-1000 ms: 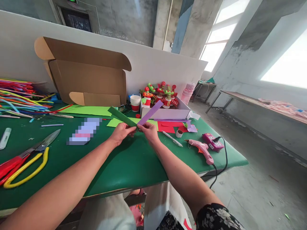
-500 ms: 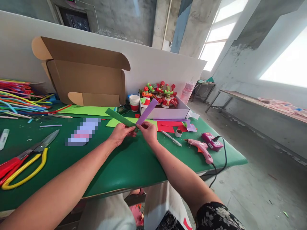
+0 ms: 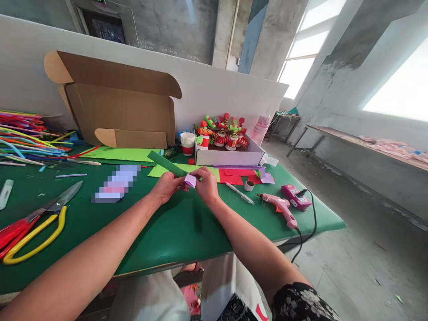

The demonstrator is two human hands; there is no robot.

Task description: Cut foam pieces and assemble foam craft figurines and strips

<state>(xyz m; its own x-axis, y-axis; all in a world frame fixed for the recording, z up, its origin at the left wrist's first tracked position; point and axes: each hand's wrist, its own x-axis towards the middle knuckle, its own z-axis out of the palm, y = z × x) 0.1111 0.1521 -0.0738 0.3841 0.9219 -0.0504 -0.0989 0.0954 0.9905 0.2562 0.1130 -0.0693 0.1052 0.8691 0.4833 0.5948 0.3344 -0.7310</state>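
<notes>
My left hand [image 3: 167, 186] and my right hand [image 3: 207, 183] meet above the green table [image 3: 174, 232], both pinched on two joined paper strips. The dark green strip [image 3: 167, 163] sticks up and away to the left from my left fingers. The purple strip [image 3: 190, 180] is folded over toward me, so only a short piece shows between my thumbs. Both sets of fingers are closed on the joint.
An open cardboard box [image 3: 117, 107] stands at the back. A white box of craft figures [image 3: 230, 151], paper cups [image 3: 187, 143], red and green sheets, a pink glue gun [image 3: 281, 208] with cord, scissors [image 3: 36, 223] and coloured pipe cleaners [image 3: 26, 138] lie around.
The purple strip, which pointed up to the right, is now folded down over the joint. The green strip and both hands stay almost where they were.
</notes>
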